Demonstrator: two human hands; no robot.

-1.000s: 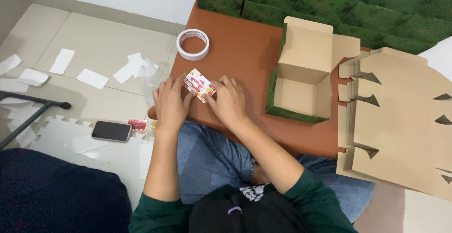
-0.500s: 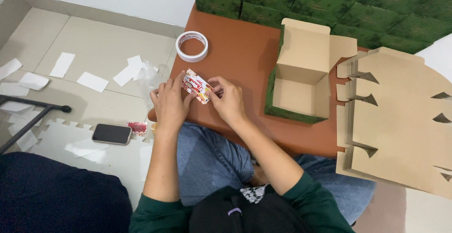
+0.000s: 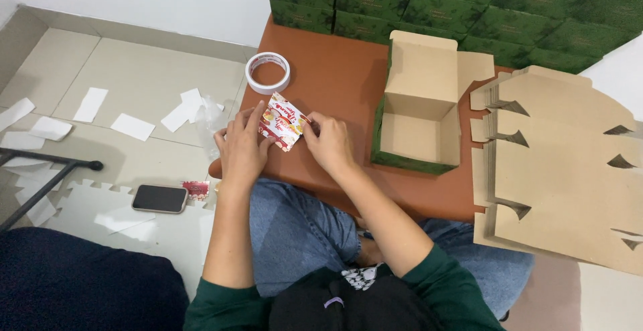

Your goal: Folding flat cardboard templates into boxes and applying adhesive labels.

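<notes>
A low reddish-brown table (image 3: pixel 348 83) carries a roll of white tape (image 3: pixel 268 72) just beyond the left hand (image 3: pixel 241 147). An open cardboard box (image 3: pixel 418 103), green outside, stands just past the right hand (image 3: pixel 329 145), to its right. Green boxes (image 3: pixel 435 10) line the table's far edge, well beyond both hands. A stack of flat cardboard blanks (image 3: pixel 562 163) lies farther right of the right hand.

Seen from above, a seated person in a dark green long-sleeved top extends both bare forearms forward, sleeves pushed to the elbows. The left hand (image 3: pixel 242 145) lies palm down, fingers stretched ahead and slightly spread, fingertips pinching. The right hand (image 3: pixel 328 142) angles in toward it, fingers curled and closed in a pinch, thumb tucked. The two hands sit near each other, not touching.
</notes>
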